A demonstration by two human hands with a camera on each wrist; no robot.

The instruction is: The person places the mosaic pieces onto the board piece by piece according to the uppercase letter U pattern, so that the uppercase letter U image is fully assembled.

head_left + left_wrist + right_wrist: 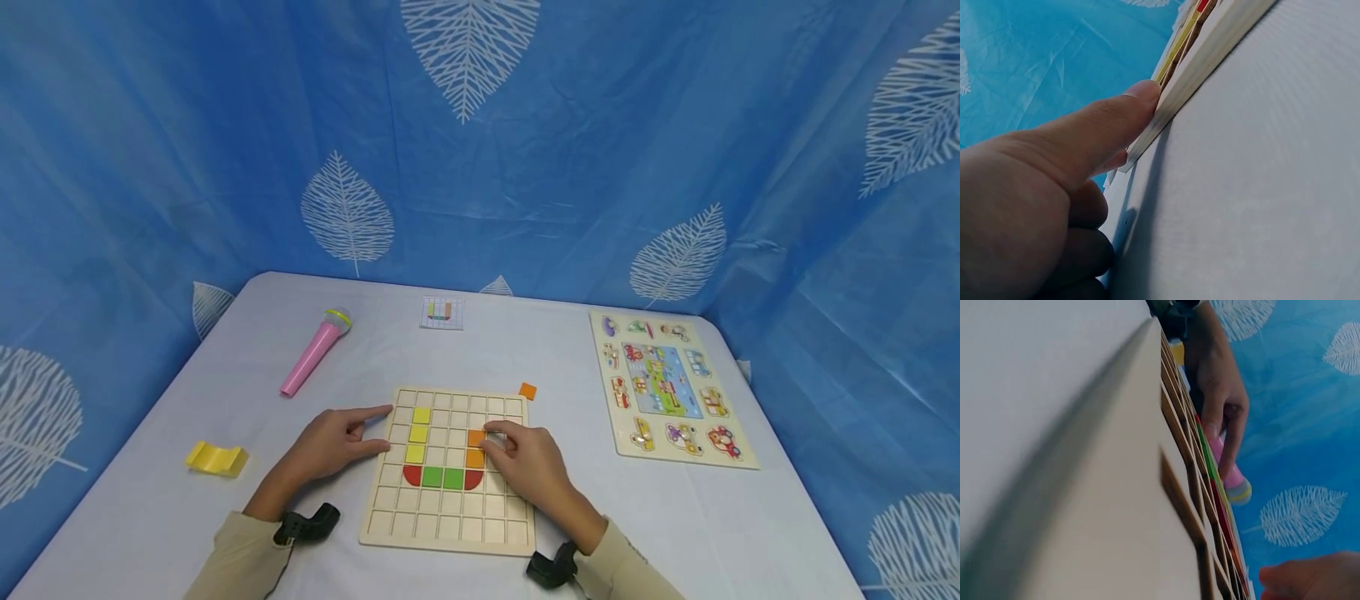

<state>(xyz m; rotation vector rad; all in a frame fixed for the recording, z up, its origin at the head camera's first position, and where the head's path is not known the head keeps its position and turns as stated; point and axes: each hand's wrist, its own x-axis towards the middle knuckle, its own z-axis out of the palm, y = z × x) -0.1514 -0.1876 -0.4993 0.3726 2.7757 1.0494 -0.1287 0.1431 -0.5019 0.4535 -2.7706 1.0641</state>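
Observation:
A wooden grid board (pixel 420 527) lies on the table, with yellow tiles (pixel 417 434), green tiles (pixel 442 477) and red rounded tiles (pixel 473 479) in its cells. My left hand (pixel 333 442) rests at the board's left edge, forefinger and thumb extended against it; in the left wrist view the thumb (pixel 1104 128) touches the rim. At the right of the pattern, my right hand (pixel 528 458) pinches an orange tile (pixel 476 438) lying in a cell, between thumb and forefinger. Another orange tile (pixel 475 458) sits just below it.
A loose orange tile (pixel 528 391) lies by the board's top right corner. Behind the board is a pattern card (pixel 442 313). A pink toy microphone (pixel 315 353) and a yellow curved block (pixel 217 459) are to the left, a picture puzzle board (pixel 667 387) to the right.

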